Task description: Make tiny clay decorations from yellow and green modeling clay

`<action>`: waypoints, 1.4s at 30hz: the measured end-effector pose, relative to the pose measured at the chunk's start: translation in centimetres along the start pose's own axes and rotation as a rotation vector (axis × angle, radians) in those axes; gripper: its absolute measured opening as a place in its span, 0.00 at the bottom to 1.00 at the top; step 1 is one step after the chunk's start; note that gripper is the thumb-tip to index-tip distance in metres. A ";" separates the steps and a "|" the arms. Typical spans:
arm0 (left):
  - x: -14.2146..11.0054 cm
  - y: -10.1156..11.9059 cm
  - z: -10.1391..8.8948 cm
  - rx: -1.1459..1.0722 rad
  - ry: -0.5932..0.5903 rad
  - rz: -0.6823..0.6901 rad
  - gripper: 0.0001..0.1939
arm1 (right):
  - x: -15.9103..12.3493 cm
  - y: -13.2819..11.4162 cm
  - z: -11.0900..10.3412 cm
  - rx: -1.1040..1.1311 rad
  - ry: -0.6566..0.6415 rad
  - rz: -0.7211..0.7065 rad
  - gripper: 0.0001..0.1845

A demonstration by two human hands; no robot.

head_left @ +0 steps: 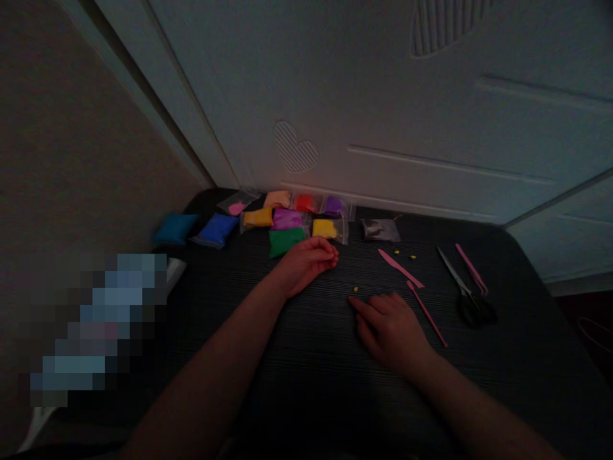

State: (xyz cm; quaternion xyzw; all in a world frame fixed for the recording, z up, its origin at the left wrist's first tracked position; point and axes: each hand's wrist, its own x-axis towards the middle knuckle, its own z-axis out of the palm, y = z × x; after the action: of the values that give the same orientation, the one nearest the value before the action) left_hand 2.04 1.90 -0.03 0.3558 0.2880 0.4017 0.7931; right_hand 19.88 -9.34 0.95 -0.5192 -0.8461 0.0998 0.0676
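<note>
A pale panel [383, 108] with a raised heart stood behind the dark tabletop [306, 345], light very dim. The small yellow piece [355, 289] lay on the tabletop between the two hands, just beyond the right index fingertip. Right hand [395, 329]: index stretched out, thumb apart from it, other fingers loosely bent, nothing visibly held. Left hand [306, 263]: fingers curled in and pressed together by the green packet [286, 243] — couldn't tell if anything sat inside. Two more yellow bits, one [396, 252] beside the other [413, 257], lay past the pink knife-shaped tool [398, 267]; pink rod [428, 314], scissors [467, 291] and forked pink tool [472, 268] were off to the right. Step in hand, as judged: fingertip work on or beside the nearest piece, contact unclear. A piece that tiny called for a light, exact touch — pressing hard could have flattened it, if soft.
</note>
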 end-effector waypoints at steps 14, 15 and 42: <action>-0.1 0.0 0.1 -0.010 0.007 0.004 0.04 | 0.1 0.1 0.0 -0.001 0.008 -0.049 0.19; -0.1 0.0 0.1 -0.008 0.012 0.003 0.04 | 0.1 0.0 0.0 0.002 0.004 -0.064 0.19; 0.0 -0.1 -0.2 -0.002 -0.014 0.019 0.04 | 0.2 0.0 0.0 -0.010 0.035 -0.028 0.19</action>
State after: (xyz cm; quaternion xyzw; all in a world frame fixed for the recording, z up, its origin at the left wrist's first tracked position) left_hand 1.96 1.89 -0.22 0.3606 0.2784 0.4071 0.7917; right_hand 19.84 -9.18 0.96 -0.5092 -0.8525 0.0857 0.0811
